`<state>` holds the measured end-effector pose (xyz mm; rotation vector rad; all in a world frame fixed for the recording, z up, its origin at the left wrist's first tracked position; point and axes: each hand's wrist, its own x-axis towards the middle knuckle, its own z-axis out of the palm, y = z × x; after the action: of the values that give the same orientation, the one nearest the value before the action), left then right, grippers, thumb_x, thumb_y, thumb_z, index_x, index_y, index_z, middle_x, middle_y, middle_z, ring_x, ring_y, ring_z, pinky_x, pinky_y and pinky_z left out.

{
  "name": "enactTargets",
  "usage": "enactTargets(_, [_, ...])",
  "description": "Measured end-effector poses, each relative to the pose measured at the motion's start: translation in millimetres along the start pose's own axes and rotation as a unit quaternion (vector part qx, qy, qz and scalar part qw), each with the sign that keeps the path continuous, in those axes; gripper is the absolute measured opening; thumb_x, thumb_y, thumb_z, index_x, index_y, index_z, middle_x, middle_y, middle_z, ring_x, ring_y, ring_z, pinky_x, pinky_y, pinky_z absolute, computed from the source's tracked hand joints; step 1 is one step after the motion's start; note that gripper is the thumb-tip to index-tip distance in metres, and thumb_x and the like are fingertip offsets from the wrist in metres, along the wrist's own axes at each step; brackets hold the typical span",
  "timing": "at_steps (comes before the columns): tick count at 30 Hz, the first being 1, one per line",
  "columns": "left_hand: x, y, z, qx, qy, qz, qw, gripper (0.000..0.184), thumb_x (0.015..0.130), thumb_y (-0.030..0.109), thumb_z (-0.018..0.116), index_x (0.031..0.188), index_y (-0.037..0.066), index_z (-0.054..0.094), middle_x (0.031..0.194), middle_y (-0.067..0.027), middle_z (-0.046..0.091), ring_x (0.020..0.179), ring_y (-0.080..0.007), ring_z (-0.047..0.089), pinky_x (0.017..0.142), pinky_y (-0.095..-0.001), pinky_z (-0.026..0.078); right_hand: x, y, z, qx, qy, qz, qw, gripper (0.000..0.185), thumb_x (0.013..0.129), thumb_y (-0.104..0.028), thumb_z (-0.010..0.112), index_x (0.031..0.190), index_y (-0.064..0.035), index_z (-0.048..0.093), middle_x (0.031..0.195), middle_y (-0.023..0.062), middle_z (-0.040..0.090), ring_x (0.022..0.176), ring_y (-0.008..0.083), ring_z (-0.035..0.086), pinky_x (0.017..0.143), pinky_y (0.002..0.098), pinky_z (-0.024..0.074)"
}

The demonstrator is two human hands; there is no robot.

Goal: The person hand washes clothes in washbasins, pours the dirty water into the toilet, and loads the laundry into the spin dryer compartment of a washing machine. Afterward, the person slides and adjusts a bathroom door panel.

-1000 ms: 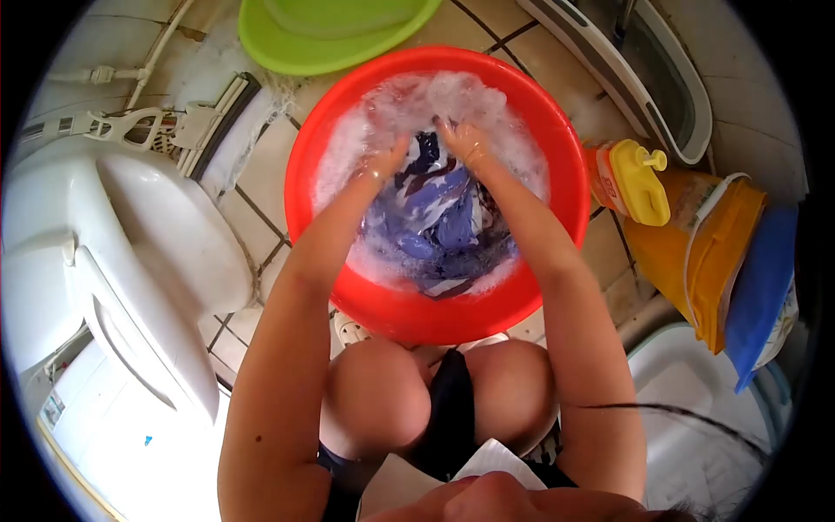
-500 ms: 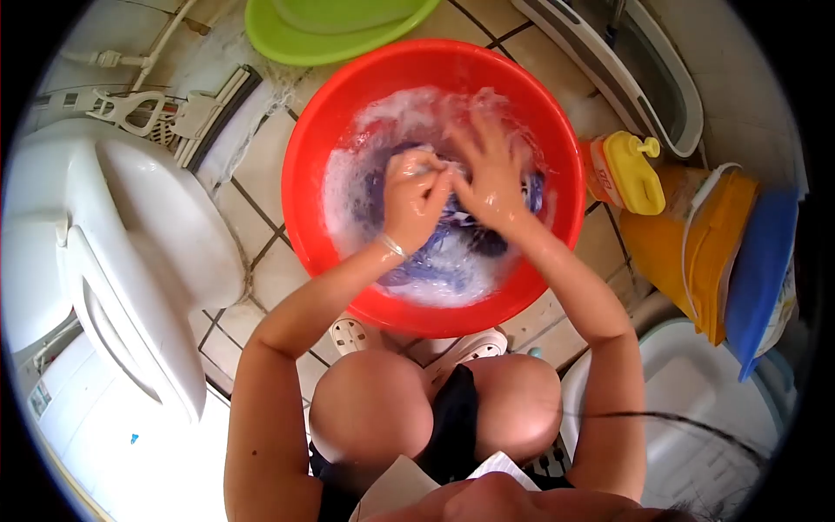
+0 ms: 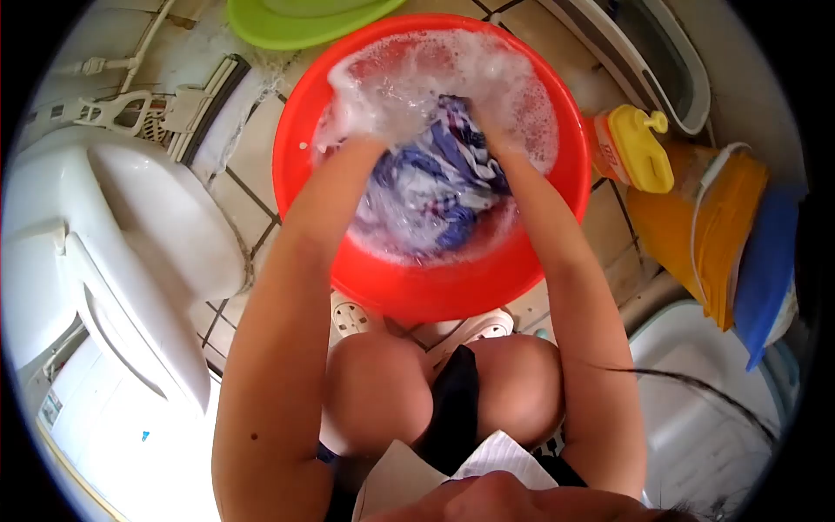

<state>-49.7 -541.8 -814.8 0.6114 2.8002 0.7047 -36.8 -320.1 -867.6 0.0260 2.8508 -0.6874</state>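
Observation:
A large red basin [image 3: 439,291] of sudsy water holds a wet blue, white and dark checked garment [image 3: 457,174]. My left hand [image 3: 367,146] reaches into the foam at the garment's left side, sunk past the wrist. On the other side my right hand [image 3: 502,143] goes down along the garment's right edge. Suds and cloth hide the fingers of both hands, so I cannot see whether they grip anything. Part of the garment bulges up out of the water between my arms. White foam [image 3: 435,65] is thick toward the far rim.
A green basin [image 3: 304,30] stands beyond the red one. To the right are a yellow bottle [image 3: 642,152], an orange container [image 3: 696,226] and a blue panel [image 3: 765,270]. A white toilet [image 3: 165,226] is at left, and a squeegee [image 3: 209,109] lies beyond it.
Both hands were together above the cloth, the right one spread. Now they are apart and deep in the suds. The garment shows higher, and foam has moved toward the far side.

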Motion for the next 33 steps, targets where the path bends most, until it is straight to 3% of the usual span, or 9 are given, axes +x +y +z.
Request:
enactTargets(3, [44.3,54.3,-74.4,0.022,-0.205,-0.014,0.978,0.042,0.091,0.041,0.049,0.094,0.004,0.068,0.096,-0.0181,0.066,0.085,-0.0370,0.064,0.080,-0.0474,0.051,22.7,42.3,45.2,-0.099,-0.048,-0.021,0.994,0.035,0.091,-0.023,0.045,0.117,-0.0024,0.059,0.116,0.0220,0.062,0.106,0.0365,0.060,0.088,0.0461,0.0474])
enactTargets(6, [-9.3,90.9,-82.5,0.094,0.059,0.176,0.978,0.036,0.091,0.041,0.053,0.086,0.008,0.067,0.088,-0.0152,0.066,0.076,-0.0319,0.066,0.071,-0.0426,0.053,-30.0,-25.0,-51.4,0.360,0.017,0.246,0.900,0.043,0.091,-0.028,0.046,0.126,-0.0038,0.052,0.122,0.0230,0.058,0.114,0.0405,0.054,0.095,0.0468,0.0434])
enactTargets(10, [-94.5,102.7,-111.9,-0.080,0.136,0.074,0.985,0.055,0.081,0.036,0.068,0.128,0.010,0.053,0.133,-0.0132,0.049,0.122,-0.0323,0.046,0.101,-0.0441,0.038,-101.0,-95.2,-129.6,0.047,0.205,-0.079,0.974,0.058,0.092,-0.041,0.049,0.140,-0.0104,0.042,0.138,0.0211,0.043,0.129,0.0389,0.038,0.107,0.0590,0.0217])
enactTargets(16, [-111.3,61.9,-58.9,0.093,0.017,-0.213,0.973,0.101,0.065,0.055,0.077,0.143,0.007,0.036,0.151,-0.0278,0.019,0.137,-0.0494,0.013,0.111,-0.0554,0.018,-111.9,-103.0,-76.8,-0.091,-0.035,-0.246,0.964,0.075,0.078,-0.061,0.058,0.131,-0.0086,0.052,0.131,0.0219,0.048,0.126,0.0361,0.042,0.104,0.0594,0.0259])
enactTargets(20, [-76.5,-2.2,-11.3,-0.224,0.023,-0.135,0.965,0.081,0.075,0.045,0.070,0.142,0.009,0.040,0.145,-0.0263,0.033,0.135,-0.0415,0.031,0.110,-0.0493,0.027,-78.3,-109.0,-76.3,-0.069,-0.170,-0.120,0.976,0.073,0.081,-0.072,0.047,0.113,-0.0086,0.064,0.121,0.0206,0.058,0.109,0.0358,0.057,0.087,0.0496,0.0461])
enactTargets(23, [-13.3,-43.7,14.7,-0.044,-0.200,-0.126,0.971,0.045,0.083,0.033,0.061,0.123,0.012,0.059,0.129,-0.0190,0.055,0.117,-0.0318,0.053,0.099,-0.0446,0.041,-36.2,-117.4,-88.0,-0.104,-0.374,0.000,0.921,0.070,0.087,-0.065,0.044,0.098,0.0005,0.065,0.107,0.0255,0.063,0.098,0.0379,0.061,0.077,0.0473,0.0503])
enactTargets(27, [24.1,-58.8,41.2,0.071,-0.004,0.094,0.993,0.043,0.085,0.035,0.059,0.122,0.014,0.061,0.128,-0.0151,0.058,0.119,-0.0294,0.053,0.099,-0.0429,0.042,-2.8,-55.7,-26.5,-0.118,-0.297,-0.123,0.940,0.061,0.092,-0.052,0.040,0.094,0.0034,0.065,0.089,0.0231,0.066,0.087,0.0366,0.064,0.075,0.0462,0.0499])
enactTargets(30, [62.4,76.0,-88.2,0.209,-0.305,0.043,0.928,0.041,0.084,0.032,0.059,0.121,0.015,0.062,0.127,-0.0155,0.057,0.120,-0.0290,0.052,0.101,-0.0399,0.040,-13.0,-44.7,-38.6,0.167,-0.138,0.122,0.969,0.055,0.093,-0.046,0.040,0.093,0.0035,0.064,0.092,0.0210,0.067,0.088,0.0338,0.064,0.074,0.0449,0.0491])
enactTargets(33, [-9.4,105.7,-122.8,0.075,-0.176,0.115,0.975,0.050,0.081,0.035,0.062,0.126,0.014,0.061,0.131,-0.0187,0.052,0.124,-0.0332,0.048,0.104,-0.0419,0.038,-46.8,3.5,-16.1,0.558,0.074,0.289,0.774,0.047,0.092,-0.041,0.046,0.102,0.0028,0.061,0.103,0.0195,0.064,0.096,0.0278,0.062,0.079,0.0399,0.0490])
